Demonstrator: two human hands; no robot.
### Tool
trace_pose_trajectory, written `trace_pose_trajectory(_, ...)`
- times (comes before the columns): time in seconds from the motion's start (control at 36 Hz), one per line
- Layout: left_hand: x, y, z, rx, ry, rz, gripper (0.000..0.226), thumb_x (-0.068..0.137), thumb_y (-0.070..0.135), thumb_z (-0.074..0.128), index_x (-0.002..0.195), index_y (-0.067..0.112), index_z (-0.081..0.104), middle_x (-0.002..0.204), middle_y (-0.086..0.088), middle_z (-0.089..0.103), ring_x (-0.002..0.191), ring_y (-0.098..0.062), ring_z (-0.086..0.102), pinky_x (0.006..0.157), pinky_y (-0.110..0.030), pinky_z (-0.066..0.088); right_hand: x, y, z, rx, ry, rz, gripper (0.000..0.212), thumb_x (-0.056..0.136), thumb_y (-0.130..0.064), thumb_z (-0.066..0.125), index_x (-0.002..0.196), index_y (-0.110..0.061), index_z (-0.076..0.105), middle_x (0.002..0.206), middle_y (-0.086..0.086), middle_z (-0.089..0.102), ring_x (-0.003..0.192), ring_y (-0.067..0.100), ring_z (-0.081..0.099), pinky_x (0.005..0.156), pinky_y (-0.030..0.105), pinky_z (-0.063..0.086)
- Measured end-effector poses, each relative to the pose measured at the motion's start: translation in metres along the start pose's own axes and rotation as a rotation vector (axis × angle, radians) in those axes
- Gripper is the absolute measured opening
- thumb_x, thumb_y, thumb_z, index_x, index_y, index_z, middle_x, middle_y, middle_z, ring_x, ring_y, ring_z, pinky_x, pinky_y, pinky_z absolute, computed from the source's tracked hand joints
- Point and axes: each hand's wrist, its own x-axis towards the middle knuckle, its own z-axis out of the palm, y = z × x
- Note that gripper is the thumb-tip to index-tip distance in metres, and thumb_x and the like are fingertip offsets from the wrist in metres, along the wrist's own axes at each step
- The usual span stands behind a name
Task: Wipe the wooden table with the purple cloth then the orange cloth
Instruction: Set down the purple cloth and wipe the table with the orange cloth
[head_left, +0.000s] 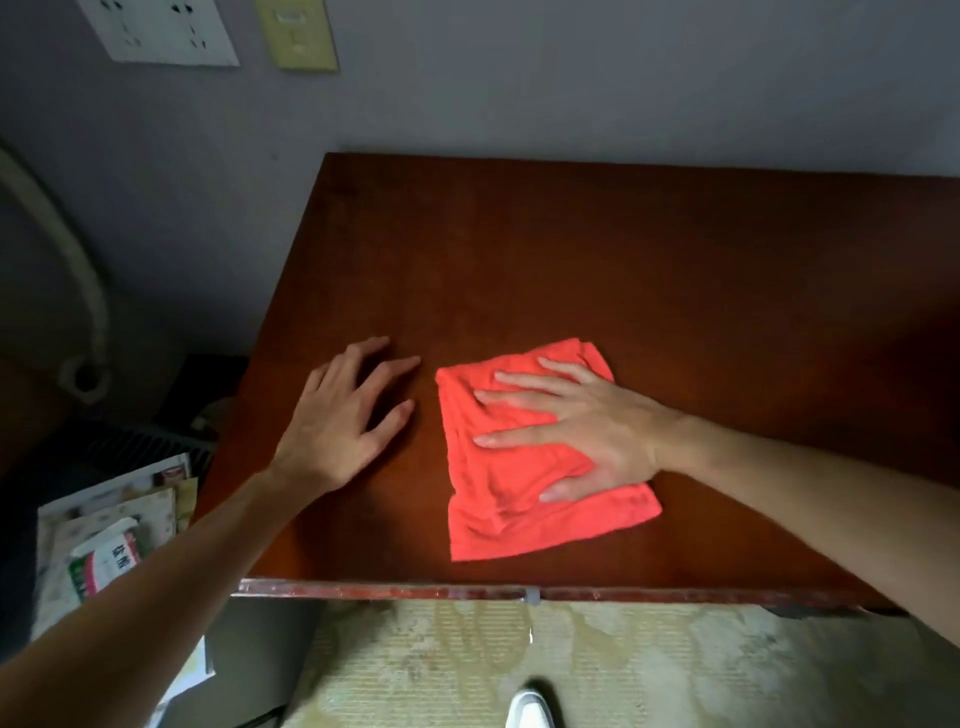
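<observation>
The orange cloth (498, 514) lies folded flat on the dark wooden table (597, 260), near its front edge. My right hand (571, 421) presses flat on top of the cloth with fingers spread, pointing left. My left hand (343, 415) rests on the bare wood just left of the cloth, fingers apart, not touching it and holding nothing. No purple cloth is in view.
A grey wall (571, 78) runs along the table's far edge, with sockets and a switch plate high on it. Papers and a packet (104, 556) lie low on the left beside the table. A pale pipe (78, 270) curves down the left wall. A shoe tip (527, 709) shows below the table's front edge.
</observation>
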Motion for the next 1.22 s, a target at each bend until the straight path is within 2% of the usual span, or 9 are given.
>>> trace_pose_trajectory(0.14,0.000,0.000,0.004,0.041,-0.013,0.007,0.056,0.100,0.057,0.033,0.151,0.035,0.039,0.158,-0.002,0.032,0.151,-0.017,0.023,0.119,-0.030,0.011,0.045,0.079,-0.009,-0.049,0.011,-0.051,0.073,0.095,-0.072,0.042,0.161,-0.046,0.022,0.174,-0.005,0.008,0.160,0.019,0.001,0.127,0.054,0.006)
trace_pose_trajectory(0.28,-0.002,0.004,0.001,0.062,-0.049,0.009,0.055,0.102,0.056,0.032,0.152,0.034,0.038,0.159,-0.003,0.033,0.150,-0.021,0.028,0.120,-0.037,0.016,0.091,0.163,-0.026,-0.129,-0.013,-0.001,0.074,0.095,-0.078,0.024,0.162,-0.047,0.015,0.174,-0.005,0.006,0.160,0.022,0.007,0.125,0.056,0.014)
trace_pose_trajectory(0.42,0.001,0.005,0.001,0.077,-0.073,-0.013,0.054,0.103,0.055,0.032,0.154,0.036,0.033,0.161,0.000,0.030,0.153,-0.015,0.020,0.123,-0.031,0.005,0.134,0.237,-0.042,-0.156,-0.006,0.092,0.076,0.096,-0.079,0.019,0.163,-0.043,0.014,0.174,-0.003,0.007,0.159,0.024,0.011,0.123,0.055,0.020)
trace_pose_trajectory(0.61,0.004,0.000,0.002,0.061,-0.090,-0.008,0.056,0.102,0.056,0.036,0.155,0.039,0.031,0.165,0.003,0.025,0.154,-0.012,0.017,0.123,-0.032,0.008,0.169,0.291,-0.051,-0.115,0.028,0.195,0.079,0.094,-0.083,0.015,0.162,-0.044,0.014,0.173,-0.003,0.011,0.159,0.024,0.015,0.123,0.052,0.023)
trace_pose_trajectory(0.75,0.004,0.001,0.001,0.049,-0.073,-0.003,0.055,0.103,0.055,0.035,0.156,0.039,0.030,0.164,0.004,0.026,0.154,-0.012,0.017,0.122,-0.032,0.010,0.179,0.290,-0.049,0.015,0.119,0.459,0.096,0.077,-0.097,0.002,0.160,-0.051,0.016,0.173,-0.005,0.014,0.158,0.025,0.016,0.125,0.050,0.015)
trace_pose_trajectory(0.81,0.004,0.001,0.002,0.049,-0.063,0.010,0.055,0.103,0.054,0.036,0.155,0.037,0.032,0.164,0.003,0.027,0.154,-0.012,0.016,0.123,-0.031,0.009,0.180,0.285,-0.046,0.033,0.130,0.506,0.099,0.075,-0.098,0.002,0.160,-0.050,0.017,0.173,-0.004,0.013,0.159,0.025,0.014,0.126,0.052,0.011)
trace_pose_trajectory(0.97,0.005,0.003,0.001,0.052,-0.056,0.017,0.054,0.104,0.054,0.032,0.154,0.034,0.035,0.160,0.000,0.032,0.154,-0.015,0.019,0.123,-0.033,0.008,0.179,0.247,-0.033,0.039,0.183,0.695,0.073,0.097,-0.076,0.031,0.161,-0.047,0.015,0.173,-0.002,0.014,0.160,0.028,0.008,0.126,0.058,0.008)
trace_pose_trajectory(1.17,0.004,0.000,0.002,0.038,-0.010,0.055,0.055,0.102,0.056,0.030,0.152,0.034,0.037,0.160,-0.003,0.033,0.153,-0.015,0.018,0.123,-0.029,0.001,0.159,0.160,-0.020,0.069,0.193,0.770,0.069,0.100,-0.072,0.032,0.161,-0.047,0.014,0.174,-0.002,0.010,0.160,0.027,0.005,0.125,0.058,0.004)
trace_pose_trajectory(1.22,0.004,0.000,0.002,0.023,0.011,0.063,0.055,0.101,0.055,0.033,0.151,0.033,0.039,0.159,-0.004,0.034,0.152,-0.016,0.020,0.121,-0.029,0.004,0.152,0.126,-0.017,0.084,0.191,0.793,0.069,0.100,-0.072,0.030,0.161,-0.047,0.013,0.174,-0.003,0.009,0.160,0.027,0.003,0.126,0.058,0.003)
